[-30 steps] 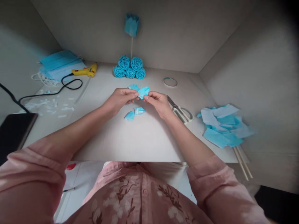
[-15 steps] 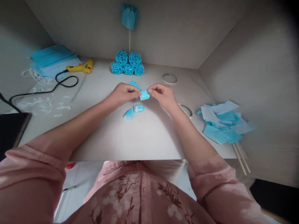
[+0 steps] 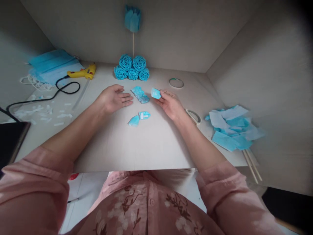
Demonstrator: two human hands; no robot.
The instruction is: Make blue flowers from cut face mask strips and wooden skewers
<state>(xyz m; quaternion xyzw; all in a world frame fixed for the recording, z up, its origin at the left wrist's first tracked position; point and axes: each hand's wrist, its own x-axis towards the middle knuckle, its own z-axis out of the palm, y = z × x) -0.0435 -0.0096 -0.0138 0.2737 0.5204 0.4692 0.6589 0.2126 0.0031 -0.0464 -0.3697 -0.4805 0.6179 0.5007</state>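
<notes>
My right hand [image 3: 169, 101] pinches a small blue fabric petal [image 3: 156, 93] between thumb and fingers, raised over the table. My left hand [image 3: 115, 99] is open, palm turned inward and fingers stretched out, with nothing in it. Between the two hands lies a crumpled strip of blue petals [image 3: 140, 94] on the table. Nearer to me rest two loose pieces, a plain blue petal [image 3: 133, 120] and a blue petal with white tape [image 3: 144, 115] on it.
Rolled blue roses [image 3: 133, 68] are stacked at the back, a blue flower on a stick [image 3: 132, 20] behind them. A yellow glue gun [image 3: 83, 72] and blue masks [image 3: 52, 63] sit left. Tape rolls [image 3: 176, 83], blue scraps [image 3: 232, 125] and sticks [image 3: 251, 164] are on the right.
My left hand has let go of the petal and moved left, opening its fingers. The right hand keeps the petal, now slightly higher and to the right. The crumpled strip shows more fully.
</notes>
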